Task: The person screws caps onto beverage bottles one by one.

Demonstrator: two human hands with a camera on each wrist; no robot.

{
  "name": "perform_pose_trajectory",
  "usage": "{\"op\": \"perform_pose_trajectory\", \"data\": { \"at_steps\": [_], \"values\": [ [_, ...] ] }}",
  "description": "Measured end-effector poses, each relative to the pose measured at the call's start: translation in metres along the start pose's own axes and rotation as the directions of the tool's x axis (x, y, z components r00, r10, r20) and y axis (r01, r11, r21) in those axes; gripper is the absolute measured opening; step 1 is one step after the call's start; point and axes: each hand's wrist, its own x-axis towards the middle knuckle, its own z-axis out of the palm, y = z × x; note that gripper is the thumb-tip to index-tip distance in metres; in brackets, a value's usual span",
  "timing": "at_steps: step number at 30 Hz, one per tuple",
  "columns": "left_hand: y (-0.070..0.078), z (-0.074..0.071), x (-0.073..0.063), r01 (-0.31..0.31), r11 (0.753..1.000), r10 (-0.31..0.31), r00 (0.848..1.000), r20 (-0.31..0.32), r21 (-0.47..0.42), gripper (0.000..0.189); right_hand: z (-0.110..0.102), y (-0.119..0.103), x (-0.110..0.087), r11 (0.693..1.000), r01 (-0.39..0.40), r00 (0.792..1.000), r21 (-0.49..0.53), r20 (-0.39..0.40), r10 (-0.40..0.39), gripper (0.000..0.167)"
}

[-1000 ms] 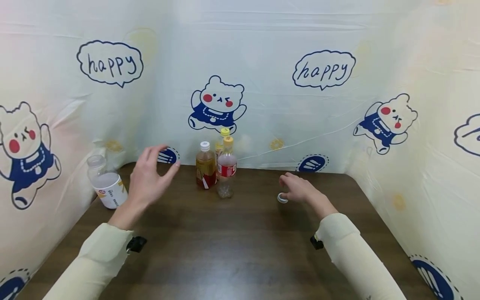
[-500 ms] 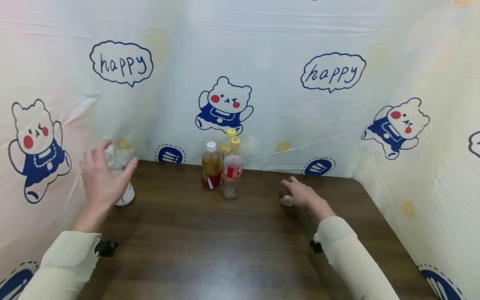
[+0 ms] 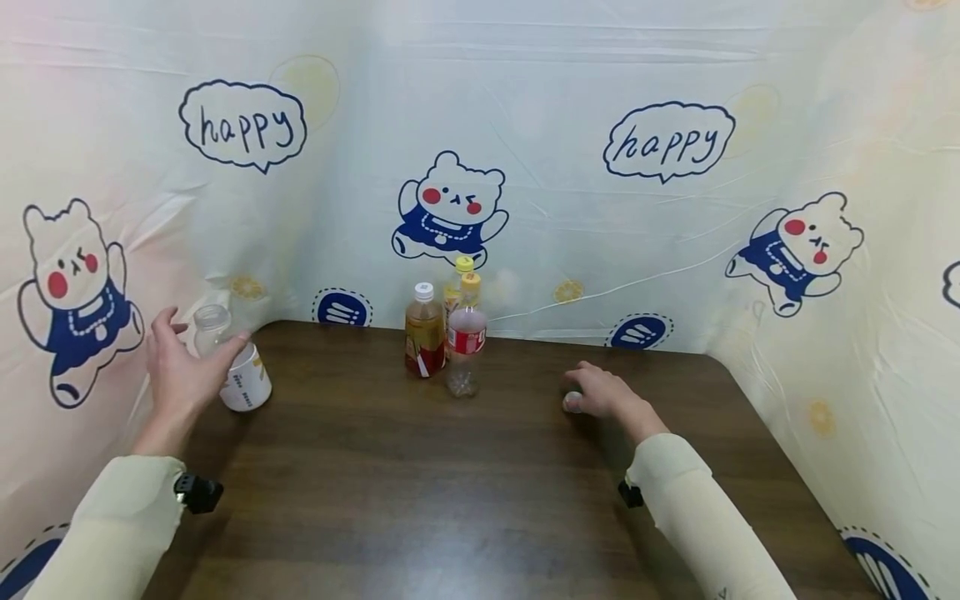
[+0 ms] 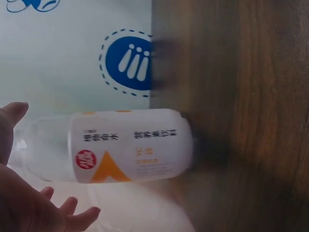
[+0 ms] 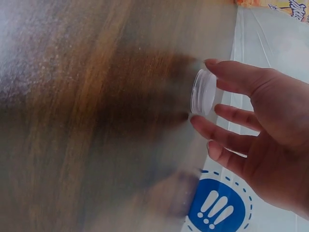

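A clear bottle with a white and orange label [image 4: 130,150] stands upright at the table's left in the head view, its mouth uncapped. My left hand [image 3: 180,375] is beside its upper part, thumb and fingers spread around the neck area; in the left wrist view the fingertips [image 4: 87,217] show apart from the label. Over at the right, my right hand [image 3: 603,392] is low at the tabletop with a white bottle cap [image 5: 205,92] between thumb and fingertips. The thumb meets one edge of the cap and a finger the opposite edge.
Near the back middle stand a white-capped bottle of amber drink [image 3: 424,333], a bottle with a red label [image 3: 466,350] and a yellow-capped bottle [image 3: 452,292] partly behind them. Printed sheeting [image 3: 555,217] walls the brown table [image 3: 420,483] at the back and sides.
My left hand has moved left to the labelled bottle and then slightly lower beside it. The right hand has closed in on the cap, staying at nearly the same spot. The view has shifted slightly.
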Motion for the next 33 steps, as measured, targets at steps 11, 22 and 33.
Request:
{"op": "perform_pose_trajectory", "data": {
  "at_steps": [11,22,33],
  "values": [
    [-0.016,0.007,0.008,0.068,0.998,-0.068,0.994,0.081,0.003,0.096,-0.001,0.005,0.004,0.998,0.063,0.998,0.031,0.021,-0.064,0.022],
    [-0.011,0.014,0.0,0.02,1.0,-0.022,0.992,0.125,0.013,0.09,-0.001,0.011,-0.004,0.99,0.132,0.991,0.053,-0.016,-0.131,0.024],
    [0.024,0.035,-0.022,-0.164,0.986,0.154,0.971,0.184,0.037,0.075,-0.016,0.008,-0.009,0.99,0.131,0.982,0.055,-0.144,-0.121,0.037]
  ]
}}
